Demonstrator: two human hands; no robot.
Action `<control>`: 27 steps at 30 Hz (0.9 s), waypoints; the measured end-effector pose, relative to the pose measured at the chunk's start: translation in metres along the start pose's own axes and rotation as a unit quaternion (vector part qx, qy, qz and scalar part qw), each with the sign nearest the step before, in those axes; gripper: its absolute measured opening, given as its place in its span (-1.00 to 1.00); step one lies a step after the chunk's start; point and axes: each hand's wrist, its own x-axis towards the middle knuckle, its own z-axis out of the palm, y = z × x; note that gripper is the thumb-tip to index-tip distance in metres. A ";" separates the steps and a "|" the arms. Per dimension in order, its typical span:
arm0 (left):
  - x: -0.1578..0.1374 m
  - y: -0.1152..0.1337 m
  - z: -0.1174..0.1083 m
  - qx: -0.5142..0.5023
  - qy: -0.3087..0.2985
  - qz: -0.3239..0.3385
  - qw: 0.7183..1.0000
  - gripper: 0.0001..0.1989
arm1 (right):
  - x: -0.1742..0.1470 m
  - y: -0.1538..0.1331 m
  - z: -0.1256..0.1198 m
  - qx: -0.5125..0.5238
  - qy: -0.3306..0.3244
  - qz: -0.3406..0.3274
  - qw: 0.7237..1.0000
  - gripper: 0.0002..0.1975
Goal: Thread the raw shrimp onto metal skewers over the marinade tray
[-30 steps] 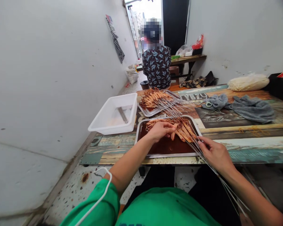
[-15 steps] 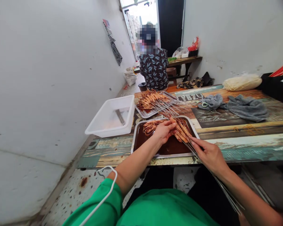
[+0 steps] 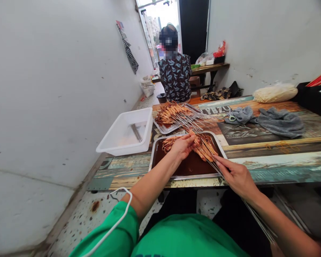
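Observation:
My left hand (image 3: 183, 147) is closed around a piece of pinkish-orange, stringy meat (image 3: 192, 134) over the near metal tray (image 3: 150, 160). The tray holds dark brown sauce and more strips of the same meat. My right hand (image 3: 237, 177) grips a bundle of thin metal skewers (image 3: 259, 222) by the tray's right corner. Their upper ends run into the skewered meat (image 3: 207, 148) in the tray, and their long shafts pass under my right forearm. How many I hold is hard to make out.
Behind stands a second tray (image 3: 166, 130) heaped with finished-looking meat skewers (image 3: 173, 113), their metal ends pointing right. A white plastic tub (image 3: 115, 144) with metal skewers inside sits left. Grey cloths (image 3: 280, 123) and a bagged pale bundle (image 3: 275, 94) lie right. A person (image 3: 175, 76) sits beyond the table.
My left hand has shifted slightly left and up with the piece of meat. My right hand stays almost in place on the skewers.

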 end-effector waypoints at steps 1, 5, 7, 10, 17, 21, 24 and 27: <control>0.000 0.002 -0.001 -0.006 0.003 -0.001 1.000 -0.95 | 0.000 0.000 0.000 -0.002 -0.004 -0.001 1.000 -0.64; 0.001 0.008 -0.003 -0.011 0.011 0.003 1.000 -0.94 | 0.000 0.000 0.000 -0.016 -0.014 -0.006 1.000 -0.64; 0.001 0.008 -0.003 -0.011 0.008 0.011 1.000 -0.94 | 0.000 -0.001 0.000 -0.026 -0.016 -0.010 0.999 -0.64; 0.002 0.009 -0.003 -0.011 0.001 0.023 1.000 -0.93 | 0.000 -0.003 0.000 -0.034 -0.019 -0.018 0.999 -0.65; 0.003 0.010 -0.003 0.011 0.000 0.042 0.999 -0.94 | 0.001 -0.001 0.001 -0.044 -0.026 -0.019 0.998 -0.64; 0.004 0.009 -0.005 0.023 -0.018 0.070 0.997 -0.93 | 0.000 0.001 0.002 -0.042 -0.026 -0.019 0.999 -0.64; 0.004 0.008 -0.005 0.028 -0.025 0.088 0.995 -0.92 | 0.000 0.001 0.002 -0.046 -0.024 -0.019 0.998 -0.64; 0.004 0.007 -0.005 0.035 -0.033 0.096 0.994 -0.91 | 0.000 0.000 0.002 -0.054 -0.027 -0.024 0.998 -0.64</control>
